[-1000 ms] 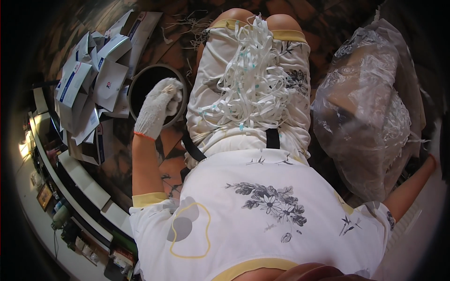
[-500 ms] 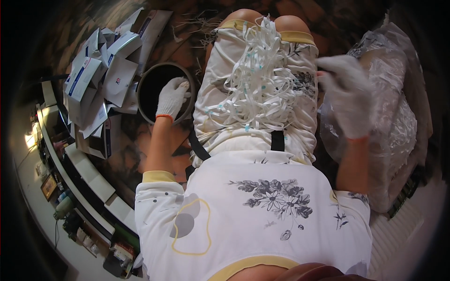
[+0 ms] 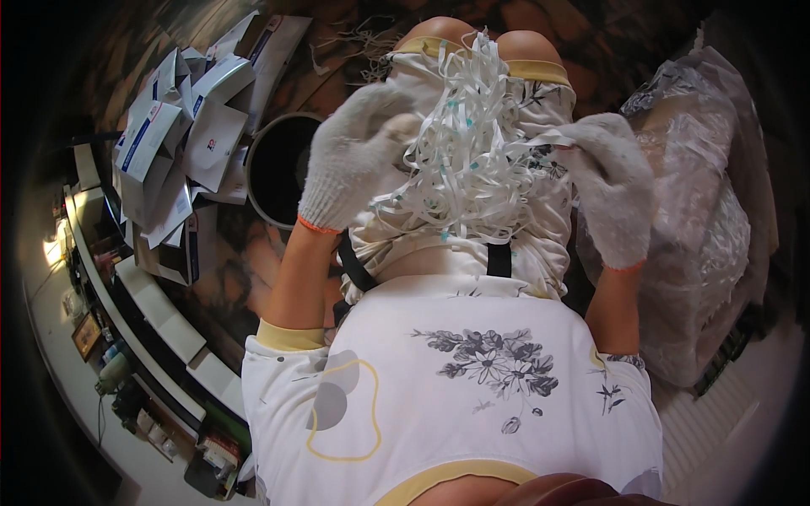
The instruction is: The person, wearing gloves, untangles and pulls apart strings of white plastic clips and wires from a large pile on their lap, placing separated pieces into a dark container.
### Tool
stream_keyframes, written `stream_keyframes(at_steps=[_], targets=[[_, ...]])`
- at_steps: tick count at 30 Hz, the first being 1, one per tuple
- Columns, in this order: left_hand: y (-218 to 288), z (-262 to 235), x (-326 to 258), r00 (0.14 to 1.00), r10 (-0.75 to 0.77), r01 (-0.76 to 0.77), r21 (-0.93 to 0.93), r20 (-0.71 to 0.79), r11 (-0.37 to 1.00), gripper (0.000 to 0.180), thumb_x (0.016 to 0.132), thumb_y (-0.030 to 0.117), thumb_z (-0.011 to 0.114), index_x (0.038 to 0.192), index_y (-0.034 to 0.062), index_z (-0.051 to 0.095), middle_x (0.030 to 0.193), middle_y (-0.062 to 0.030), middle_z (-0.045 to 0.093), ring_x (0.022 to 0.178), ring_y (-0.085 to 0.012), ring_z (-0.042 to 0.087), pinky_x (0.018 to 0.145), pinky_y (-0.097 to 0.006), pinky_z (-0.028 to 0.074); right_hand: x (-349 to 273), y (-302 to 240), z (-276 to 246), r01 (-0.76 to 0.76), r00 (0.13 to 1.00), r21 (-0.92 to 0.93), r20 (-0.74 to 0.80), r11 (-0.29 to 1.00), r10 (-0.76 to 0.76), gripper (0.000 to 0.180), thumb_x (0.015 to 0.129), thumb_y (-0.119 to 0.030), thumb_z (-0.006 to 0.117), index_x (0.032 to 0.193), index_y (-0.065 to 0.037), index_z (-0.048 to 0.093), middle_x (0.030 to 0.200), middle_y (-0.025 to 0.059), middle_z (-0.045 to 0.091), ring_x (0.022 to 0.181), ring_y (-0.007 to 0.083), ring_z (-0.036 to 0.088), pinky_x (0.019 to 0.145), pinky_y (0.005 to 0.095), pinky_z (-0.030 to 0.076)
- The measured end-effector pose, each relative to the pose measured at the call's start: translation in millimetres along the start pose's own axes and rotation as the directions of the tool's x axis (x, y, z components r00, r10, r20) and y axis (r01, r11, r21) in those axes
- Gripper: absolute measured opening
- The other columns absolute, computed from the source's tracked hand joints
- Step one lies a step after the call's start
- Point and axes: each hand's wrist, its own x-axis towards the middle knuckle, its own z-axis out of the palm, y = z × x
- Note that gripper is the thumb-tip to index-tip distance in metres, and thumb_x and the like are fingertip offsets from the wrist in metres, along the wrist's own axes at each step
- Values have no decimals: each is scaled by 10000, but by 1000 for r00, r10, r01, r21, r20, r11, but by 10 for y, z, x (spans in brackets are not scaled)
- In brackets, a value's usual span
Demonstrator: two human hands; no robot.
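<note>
A tangled heap of narrow white straps (image 3: 472, 160) with small teal marks lies across my lap. My left hand (image 3: 350, 156), in a white knitted glove with an orange cuff edge, is at the heap's left side. Its fingers curve apart from the thumb, and I see nothing held between them. On the heap's right side, my gloved right hand (image 3: 612, 181) has its fingertips closed on a white strap, whose pale end shows at the heap's edge. Behind my left hand stands a dark round bucket (image 3: 268, 202), partly covered by the glove.
White cardboard boxes (image 3: 215, 143) with blue and red print are piled at far left. A large clear plastic bag (image 3: 709, 211) stands at right, wrapped round something brownish. More loose straps (image 3: 359, 42) lie on the patterned floor beyond the bucket.
My left hand has moved right and up, from over the bucket to the heap's left side. My right hand, blurred before, has come slightly left and down to the heap's right edge.
</note>
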Motion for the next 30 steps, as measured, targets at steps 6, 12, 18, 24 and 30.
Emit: stream_keyframes(at_steps=[6, 12, 18, 24, 30], targets=[[543, 557, 123, 820, 474, -520, 74, 321, 851, 567, 831, 217, 736, 1285, 0, 474, 1128, -129, 626, 1034, -239, 611, 892, -348, 488, -54, -281, -147, 88, 989, 83, 112, 993, -97, 133, 768, 55, 681, 881, -11, 706, 887, 59, 598, 784, 109, 589, 653, 219, 474], [549, 746, 65, 778, -31, 291, -316, 627, 903, 294, 930, 170, 619, 1168, -2, 602, 986, -36, 650, 872, -104, 607, 784, -218, 496, -97, -188, -171, -204, 976, 513, 36, 834, 216, 71, 812, 2, 680, 876, 30, 674, 1040, 97, 595, 796, 137, 628, 643, 223, 503], [498, 626, -38, 640, -158, 529, -282, 752, 801, 203, 947, 161, 565, 1059, -2, 612, 879, -38, 636, 765, -90, 611, 705, -218, 510, -87, 172, -61, -249, 937, 961, 270, -119, 222, 331, 953, -248, 572, 1165, 6, 550, 1375, 234, 459, 1265, 336, 469, 1088, 519, 353], [654, 608, -114, 723, -175, 397, -195, 668, 897, 212, 939, 208, 581, 1000, 11, 632, 769, -22, 613, 609, -75, 564, 521, -217, 465, -53, -111, -109, -216, 929, 941, 280, -261, 241, 198, 978, -233, 526, 1005, -41, 568, 999, 112, 571, 921, 233, 569, 955, 426, 460], [564, 498, -304, 503, -309, 528, -4, 807, 849, 264, 924, 294, 603, 891, 33, 613, 689, 17, 556, 527, -58, 488, 501, -210, 401, 173, 302, -484, -177, 972, 962, 203, -206, 117, 179, 973, -175, 513, 872, -28, 532, 586, -39, 276, 477, 79, 237, 452, 247, 248]])
